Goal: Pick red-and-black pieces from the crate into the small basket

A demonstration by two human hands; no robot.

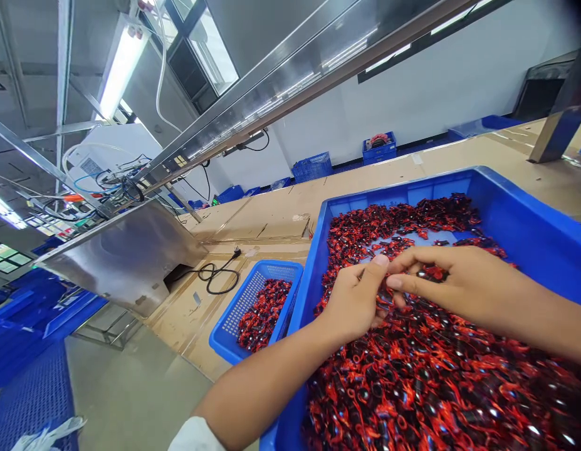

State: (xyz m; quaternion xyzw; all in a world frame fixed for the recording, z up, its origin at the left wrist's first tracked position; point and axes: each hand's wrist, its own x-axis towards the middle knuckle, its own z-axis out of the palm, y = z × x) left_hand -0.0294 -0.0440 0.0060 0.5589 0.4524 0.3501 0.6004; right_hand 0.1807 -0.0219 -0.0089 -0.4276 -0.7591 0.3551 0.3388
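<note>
My left hand [353, 300] and right hand [452, 282] meet over the large blue plastic crate [529, 213], which is heaped with small glossy red-and-black pieces [435, 382]. The fingertips of both hands are drawn together and touching, and my right fingers pinch one small red-and-black piece [431, 273] (what my left fingers grip, I cannot tell). Just left of the crate sits a smaller blue mesh basket [252, 294] holding more of the pieces, both on the cardboard-covered table [271, 216].
</note>
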